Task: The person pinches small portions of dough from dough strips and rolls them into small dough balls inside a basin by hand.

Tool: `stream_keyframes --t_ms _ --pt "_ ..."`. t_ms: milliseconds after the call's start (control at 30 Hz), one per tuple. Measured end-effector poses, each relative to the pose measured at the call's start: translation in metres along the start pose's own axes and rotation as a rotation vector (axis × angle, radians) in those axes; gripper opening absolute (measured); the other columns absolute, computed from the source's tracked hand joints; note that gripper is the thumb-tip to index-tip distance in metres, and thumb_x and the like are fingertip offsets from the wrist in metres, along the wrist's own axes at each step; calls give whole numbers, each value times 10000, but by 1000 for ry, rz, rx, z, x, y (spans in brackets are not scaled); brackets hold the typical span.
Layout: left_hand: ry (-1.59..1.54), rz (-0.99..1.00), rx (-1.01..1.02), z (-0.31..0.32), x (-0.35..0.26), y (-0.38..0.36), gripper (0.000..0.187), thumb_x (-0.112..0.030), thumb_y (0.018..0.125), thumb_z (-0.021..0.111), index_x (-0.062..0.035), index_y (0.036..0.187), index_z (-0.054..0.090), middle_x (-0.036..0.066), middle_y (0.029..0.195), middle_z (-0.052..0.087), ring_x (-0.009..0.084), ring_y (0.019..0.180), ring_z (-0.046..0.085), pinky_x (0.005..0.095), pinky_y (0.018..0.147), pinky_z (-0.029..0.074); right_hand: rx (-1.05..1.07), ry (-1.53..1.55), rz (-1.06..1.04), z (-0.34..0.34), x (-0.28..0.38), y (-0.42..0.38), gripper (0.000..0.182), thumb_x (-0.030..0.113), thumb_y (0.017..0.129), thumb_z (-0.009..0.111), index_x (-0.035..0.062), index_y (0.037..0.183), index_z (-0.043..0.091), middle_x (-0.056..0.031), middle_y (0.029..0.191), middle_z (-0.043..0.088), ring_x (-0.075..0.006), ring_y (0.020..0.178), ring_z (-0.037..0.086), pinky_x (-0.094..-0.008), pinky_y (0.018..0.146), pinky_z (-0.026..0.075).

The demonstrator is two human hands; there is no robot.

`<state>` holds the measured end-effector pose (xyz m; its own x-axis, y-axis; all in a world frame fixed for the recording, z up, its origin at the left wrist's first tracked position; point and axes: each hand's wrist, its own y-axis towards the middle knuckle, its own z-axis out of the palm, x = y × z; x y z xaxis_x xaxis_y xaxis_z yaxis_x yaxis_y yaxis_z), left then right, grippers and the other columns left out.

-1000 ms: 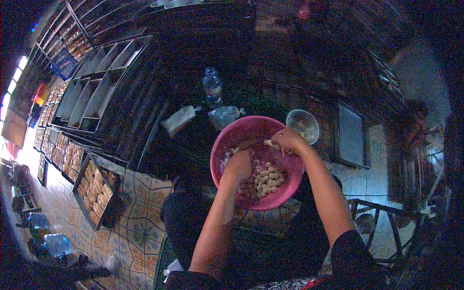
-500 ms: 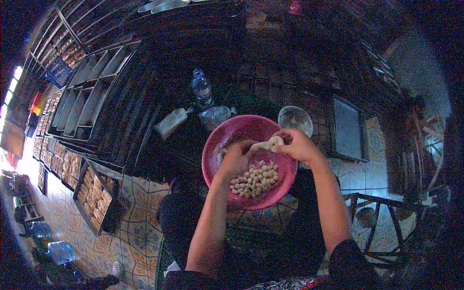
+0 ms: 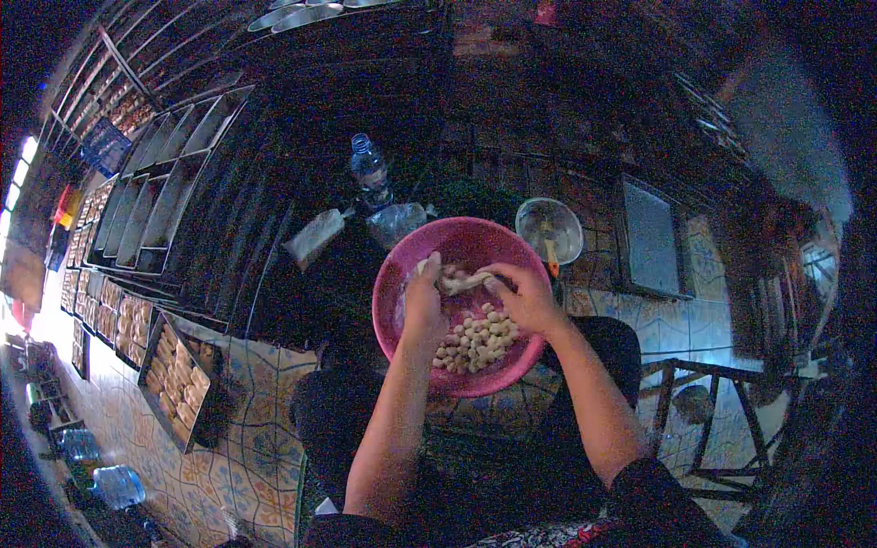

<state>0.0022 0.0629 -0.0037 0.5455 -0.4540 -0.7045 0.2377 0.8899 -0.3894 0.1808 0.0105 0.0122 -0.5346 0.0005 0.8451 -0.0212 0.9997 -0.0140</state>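
Observation:
A pink basin (image 3: 535, 358) sits in front of me between my knees. Small pale dough balls (image 3: 475, 343) lie heaped in its near half. Above them, a strip of pale dough (image 3: 466, 282) stretches between my hands. My left hand (image 3: 424, 306) is closed around the strip's left end, its fingers pointing up and slightly blurred. With thumb and fingers, my right hand (image 3: 527, 299) pinches the right end.
Behind the basin stand a metal bowl with an orange-handled brush (image 3: 550, 245), a plastic bottle (image 3: 371, 172) and plastic bags (image 3: 396, 221). Trays of shaped dough (image 3: 179, 379) stand at left beside empty tins (image 3: 151, 205). A metal frame (image 3: 703, 429) is at right.
My right hand has moved left and lower over the basin, and my left hand has turned upright. The folded dough is now a strip between them. The brush shows in the metal bowl.

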Motion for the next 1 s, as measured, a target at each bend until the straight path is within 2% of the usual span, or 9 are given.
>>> stream_keyframes --t_ms 167,267,333,500,633,700,833,933,1000 --pt "32 -28 -133 5 5 -1 433 -504 1023 515 -86 1096 601 39 929 630 173 822 601 346 742 534 93 133 -68 15 12 -5 267 114 1002 564 37 1257 592 -76 1179 654 -172 1139 594 -341 1016 457" --pt "24 -67 -190 13 -1 -9 452 -551 1022 483 -109 1022 578 13 877 582 153 772 562 332 693 508 127 203 36 18 22 -10 230 178 1014 564 36 1184 625 -71 1096 669 -175 1090 615 -348 979 476" --pt "43 -89 -213 16 -3 -12 458 -566 1024 465 -121 982 563 1 853 559 143 755 542 319 674 491 114 82 92 18 28 -9 239 237 1018 568 33 1116 644 -96 1029 679 -207 1011 648 -359 925 493" --pt "31 -103 -227 19 9 -13 430 -533 1045 429 -155 856 509 -3 863 557 134 766 543 290 668 464 97 -127 128 12 37 -8 223 210 1022 547 19 1082 645 -149 1006 680 -275 976 671 -382 891 500" --pt "2 -61 -214 14 16 1 381 -454 1065 431 -130 901 546 0 854 548 139 765 543 304 677 483 -97 -10 -6 21 -2 -8 210 146 1017 518 14 1119 645 -160 1066 691 -296 1044 670 -399 925 496" --pt "63 20 -31 20 15 1 347 -401 1073 441 -92 996 576 10 864 559 145 787 553 321 710 506 -63 -15 -6 8 -1 -9 213 134 1005 533 18 1143 648 -158 1096 693 -295 1071 665 -396 948 490" --pt "147 144 47 20 24 8 386 -425 1067 461 -62 1054 590 25 890 581 155 807 565 334 734 521 -33 -70 -4 -4 4 -6 272 118 959 604 38 1214 652 -149 1170 693 -285 1143 648 -383 1025 468" --pt "46 8 -43 13 27 4 424 -466 1062 456 -69 1027 600 28 900 591 158 820 574 326 728 518 92 -61 4 -11 8 -11 302 145 931 661 55 1219 664 -143 1210 687 -279 1167 641 -392 1036 471" --pt "-85 -81 -243 23 15 -6 499 -583 1023 444 -119 855 521 11 740 495 160 642 471 314 590 430 115 -48 -2 -9 4 -16 310 159 920 680 66 1215 671 -146 1207 691 -286 1158 647 -404 1032 480"
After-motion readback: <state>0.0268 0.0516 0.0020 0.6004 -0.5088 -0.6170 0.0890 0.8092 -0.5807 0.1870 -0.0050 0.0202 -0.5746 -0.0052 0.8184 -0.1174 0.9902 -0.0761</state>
